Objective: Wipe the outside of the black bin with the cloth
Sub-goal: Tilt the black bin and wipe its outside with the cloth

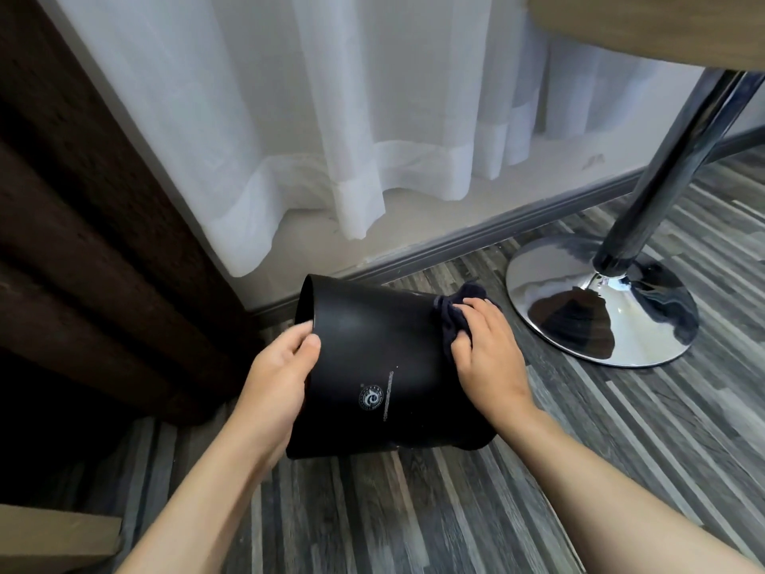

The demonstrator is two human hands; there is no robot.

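The black bin (pixel 372 366) lies tipped on its side on the striped wood floor (pixel 455 511), its open mouth turned left and its base to the right, so the curved wall faces up where a cloth can reach it. A pale round logo (pixel 369 397) shows on the near part of that wall. The left hand (pixel 285 374) clasps the bin's rim, thumb on the outside and fingers curled inside, which probably keeps the bin from rolling. The right hand (pixel 484 350) presses the dark cloth (pixel 453 316) flat against the bin's outer wall near the base, fingers closed over the bunched fabric. The wipe looks under way at the base end; whether the underside has been done cannot be told. Just right of the bin stands a chrome table base (pixel 600 308). Behind the bin hangs a sheer white curtain (pixel 331 138).
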